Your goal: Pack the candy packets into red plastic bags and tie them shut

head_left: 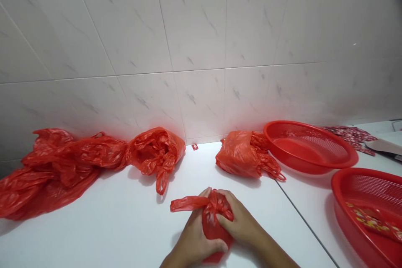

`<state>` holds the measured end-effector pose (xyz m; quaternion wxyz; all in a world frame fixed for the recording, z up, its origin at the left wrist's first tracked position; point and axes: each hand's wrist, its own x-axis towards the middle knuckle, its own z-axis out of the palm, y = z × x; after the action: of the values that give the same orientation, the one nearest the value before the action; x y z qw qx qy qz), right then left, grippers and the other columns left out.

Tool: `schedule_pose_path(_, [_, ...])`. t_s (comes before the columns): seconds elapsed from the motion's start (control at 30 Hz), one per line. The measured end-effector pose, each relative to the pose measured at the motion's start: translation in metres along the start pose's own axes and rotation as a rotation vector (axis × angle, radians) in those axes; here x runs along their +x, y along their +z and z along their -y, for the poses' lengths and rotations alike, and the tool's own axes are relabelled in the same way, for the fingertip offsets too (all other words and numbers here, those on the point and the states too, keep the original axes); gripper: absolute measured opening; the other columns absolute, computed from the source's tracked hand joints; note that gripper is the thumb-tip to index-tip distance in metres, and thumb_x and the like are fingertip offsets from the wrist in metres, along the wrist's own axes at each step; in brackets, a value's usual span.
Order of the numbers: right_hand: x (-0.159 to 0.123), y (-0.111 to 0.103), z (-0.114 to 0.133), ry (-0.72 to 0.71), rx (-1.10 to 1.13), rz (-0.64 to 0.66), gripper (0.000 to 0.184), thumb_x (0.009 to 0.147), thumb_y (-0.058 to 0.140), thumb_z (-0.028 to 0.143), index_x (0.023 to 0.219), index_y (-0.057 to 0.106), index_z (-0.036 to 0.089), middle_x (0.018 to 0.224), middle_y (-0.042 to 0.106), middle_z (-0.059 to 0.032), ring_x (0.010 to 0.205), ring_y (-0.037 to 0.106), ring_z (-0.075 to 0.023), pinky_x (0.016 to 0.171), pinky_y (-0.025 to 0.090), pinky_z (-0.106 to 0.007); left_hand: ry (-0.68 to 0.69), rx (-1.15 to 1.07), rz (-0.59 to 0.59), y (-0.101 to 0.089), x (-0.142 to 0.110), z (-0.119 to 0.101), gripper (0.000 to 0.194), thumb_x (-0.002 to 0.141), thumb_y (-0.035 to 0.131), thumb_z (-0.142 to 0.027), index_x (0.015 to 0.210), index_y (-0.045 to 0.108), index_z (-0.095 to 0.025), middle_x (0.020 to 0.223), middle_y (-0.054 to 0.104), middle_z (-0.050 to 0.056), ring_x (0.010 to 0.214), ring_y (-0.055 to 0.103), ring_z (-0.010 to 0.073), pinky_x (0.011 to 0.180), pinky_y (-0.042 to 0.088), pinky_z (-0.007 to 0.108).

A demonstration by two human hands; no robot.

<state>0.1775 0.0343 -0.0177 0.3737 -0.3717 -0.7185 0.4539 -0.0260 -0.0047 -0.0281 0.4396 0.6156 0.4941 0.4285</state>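
Note:
A small red plastic bag [211,217] sits on the white table [125,217] near the front edge, bunched at its top with a handle loop sticking out to the left. My left hand [191,238] wraps around its left side, fingers closed on the plastic. Pressed against the right side, my right hand [240,222] pinches the gathered top of the same bag.
A tied red bag [241,155] lies by the wall, with an open crumpled bag [155,153] and a heap of red bags [53,167] to the left. An empty red basket [309,146] and another basket [370,213] holding printed packets stand right.

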Motion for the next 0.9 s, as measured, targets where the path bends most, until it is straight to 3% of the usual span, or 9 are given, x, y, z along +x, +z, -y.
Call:
schedule_pose_path(0.13, [0.0, 0.004, 0.01, -0.005, 0.031, -0.009, 0.055, 0.085, 0.063, 0.017, 0.139, 0.058, 0.026, 0.136, 0.064, -0.0086, 0.124, 0.06, -0.0266, 0.11, 0.047, -0.044, 0.065, 0.073, -0.023, -0.002, 0.003, 0.003, 0.112, 0.049, 0.099, -0.017, 0.151, 0.057, -0.028, 0.162, 0.047, 0.017, 0.15, 0.039, 0.049, 0.126, 0.029, 0.064])
schedule_pose_path(0.3, [0.0, 0.003, 0.007, 0.005, 0.01, -0.011, 0.044, 0.086, 0.061, 0.015, 0.129, 0.061, 0.024, 0.129, 0.065, -0.0076, 0.119, 0.061, -0.0251, 0.107, 0.048, -0.041, 0.099, 0.047, -0.047, -0.001, 0.005, 0.005, 0.099, 0.056, 0.098, -0.024, 0.147, 0.059, -0.024, 0.154, 0.054, 0.019, 0.149, 0.042, 0.0456, 0.126, 0.031, 0.06])
schedule_pose_path(0.53, [-0.003, 0.003, 0.012, 0.0, 0.028, 0.008, 0.034, 0.094, 0.059, 0.02, 0.128, 0.064, 0.025, 0.126, 0.065, -0.0067, 0.119, 0.06, -0.0247, 0.108, 0.046, -0.039, 0.094, -0.033, 0.014, 0.01, 0.009, -0.031, 0.063, 0.073, 0.086, -0.023, 0.132, 0.064, -0.025, 0.134, 0.068, 0.013, 0.124, 0.065, 0.0347, 0.109, 0.051, 0.046])
schedule_pose_path(0.67, [-0.005, 0.005, 0.015, 0.013, 0.016, -0.012, 0.03, 0.094, 0.06, 0.023, 0.124, 0.067, 0.024, 0.123, 0.066, -0.0073, 0.116, 0.061, -0.0259, 0.104, 0.047, -0.038, 0.087, -0.099, 0.027, 0.014, 0.009, -0.051, 0.038, 0.082, 0.08, -0.027, 0.117, 0.067, -0.022, 0.122, 0.073, 0.011, 0.106, 0.07, 0.0286, 0.098, 0.056, 0.039])
schedule_pose_path(0.9, [-0.006, 0.006, 0.018, 0.043, -0.028, -0.003, 0.029, 0.094, 0.055, 0.019, 0.121, 0.065, 0.025, 0.122, 0.064, -0.0054, 0.115, 0.06, -0.0233, 0.104, 0.046, -0.036, 0.027, -0.093, 0.034, 0.016, 0.008, -0.054, 0.024, 0.085, 0.077, -0.028, 0.106, 0.067, -0.02, 0.108, 0.074, 0.008, 0.099, 0.069, 0.0262, 0.089, 0.056, 0.035])
